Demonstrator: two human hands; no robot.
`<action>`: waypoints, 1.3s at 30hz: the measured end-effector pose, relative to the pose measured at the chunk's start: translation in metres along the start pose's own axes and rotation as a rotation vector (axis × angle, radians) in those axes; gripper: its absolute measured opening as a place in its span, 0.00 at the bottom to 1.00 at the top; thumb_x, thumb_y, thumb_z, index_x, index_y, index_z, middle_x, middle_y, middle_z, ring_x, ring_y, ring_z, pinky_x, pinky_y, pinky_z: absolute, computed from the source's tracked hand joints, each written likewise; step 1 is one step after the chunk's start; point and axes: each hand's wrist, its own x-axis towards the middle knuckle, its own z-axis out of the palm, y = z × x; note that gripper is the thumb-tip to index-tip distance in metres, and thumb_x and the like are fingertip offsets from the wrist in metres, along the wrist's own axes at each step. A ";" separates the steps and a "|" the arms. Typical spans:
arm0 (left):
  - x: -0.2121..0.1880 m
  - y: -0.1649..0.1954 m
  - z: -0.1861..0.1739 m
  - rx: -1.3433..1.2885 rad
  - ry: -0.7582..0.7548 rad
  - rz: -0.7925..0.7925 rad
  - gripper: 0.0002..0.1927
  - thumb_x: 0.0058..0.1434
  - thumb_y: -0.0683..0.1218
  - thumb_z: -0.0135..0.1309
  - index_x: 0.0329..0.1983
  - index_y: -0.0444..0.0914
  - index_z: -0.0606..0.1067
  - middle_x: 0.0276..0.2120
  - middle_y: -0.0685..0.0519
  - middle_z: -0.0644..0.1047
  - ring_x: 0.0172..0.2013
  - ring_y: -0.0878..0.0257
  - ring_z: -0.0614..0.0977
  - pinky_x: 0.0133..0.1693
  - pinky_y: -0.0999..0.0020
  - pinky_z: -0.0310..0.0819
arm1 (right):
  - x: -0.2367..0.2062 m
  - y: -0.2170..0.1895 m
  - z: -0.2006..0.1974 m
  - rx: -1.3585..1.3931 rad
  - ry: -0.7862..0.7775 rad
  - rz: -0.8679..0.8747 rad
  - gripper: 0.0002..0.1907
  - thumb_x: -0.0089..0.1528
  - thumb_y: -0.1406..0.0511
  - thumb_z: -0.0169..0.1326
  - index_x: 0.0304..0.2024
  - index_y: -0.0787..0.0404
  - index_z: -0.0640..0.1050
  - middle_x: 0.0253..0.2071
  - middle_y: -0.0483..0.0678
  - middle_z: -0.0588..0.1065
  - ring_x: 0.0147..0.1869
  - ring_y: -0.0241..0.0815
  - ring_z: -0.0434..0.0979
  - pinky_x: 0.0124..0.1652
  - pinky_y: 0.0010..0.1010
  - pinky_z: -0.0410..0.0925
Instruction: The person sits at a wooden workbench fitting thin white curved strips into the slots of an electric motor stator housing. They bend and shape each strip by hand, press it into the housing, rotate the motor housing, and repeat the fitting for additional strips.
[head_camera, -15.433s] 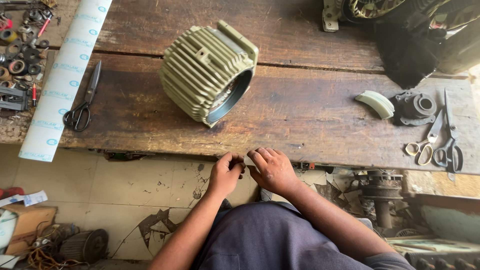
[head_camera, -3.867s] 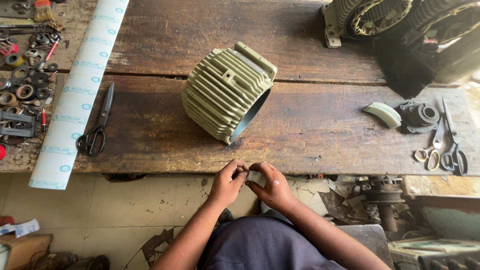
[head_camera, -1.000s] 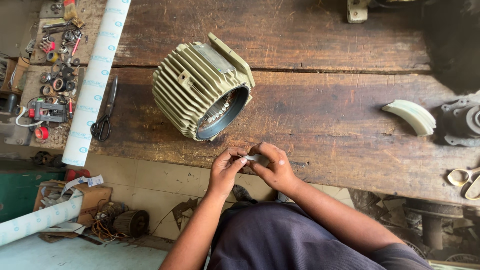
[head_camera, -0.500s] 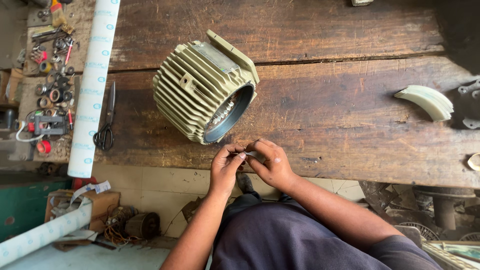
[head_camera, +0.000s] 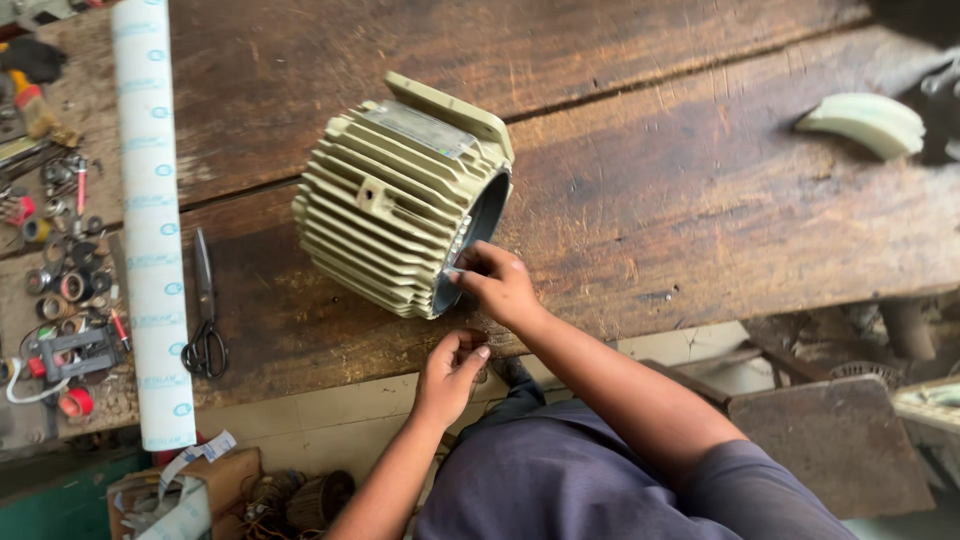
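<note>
A pale green finned motor housing (head_camera: 395, 205) lies on its side on the wooden workbench (head_camera: 640, 190), its open end toward me. My right hand (head_camera: 497, 283) reaches to the rim of that opening, fingers pinched on a small thin pale strip at the stator edge. My left hand (head_camera: 452, 372) hovers at the bench's near edge, fingers curled; I cannot tell whether anything is in them.
A long white roll of sheet material (head_camera: 150, 220) lies along the left. Black-handled scissors (head_camera: 205, 310) rest beside it. Small parts and tools (head_camera: 55, 290) crowd the far left. A curved pale green piece (head_camera: 865, 120) sits at the right.
My right hand has left the left hand at the bench edge and moved up to the housing's open rim with the small strip. The camera has moved closer.
</note>
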 end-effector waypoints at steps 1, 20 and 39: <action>-0.001 -0.003 -0.003 0.011 -0.007 -0.008 0.12 0.64 0.43 0.57 0.50 0.36 0.76 0.36 0.57 0.79 0.32 0.71 0.76 0.34 0.74 0.72 | 0.000 0.002 0.006 0.013 0.011 0.001 0.08 0.58 0.69 0.62 0.36 0.65 0.77 0.31 0.45 0.77 0.35 0.32 0.73 0.36 0.27 0.68; 0.002 0.005 0.017 0.238 -0.044 0.017 0.05 0.63 0.38 0.53 0.42 0.35 0.74 0.31 0.54 0.78 0.33 0.67 0.80 0.39 0.69 0.75 | -0.002 0.003 0.017 -0.400 0.154 -0.297 0.14 0.56 0.65 0.59 0.41 0.66 0.77 0.39 0.57 0.75 0.48 0.60 0.76 0.48 0.46 0.69; 0.013 -0.007 0.025 0.322 0.009 0.060 0.03 0.67 0.41 0.54 0.40 0.35 0.74 0.31 0.54 0.81 0.32 0.68 0.83 0.33 0.69 0.78 | 0.005 -0.025 0.010 -0.542 0.054 -0.273 0.16 0.53 0.67 0.63 0.44 0.63 0.81 0.41 0.58 0.80 0.49 0.60 0.79 0.49 0.48 0.71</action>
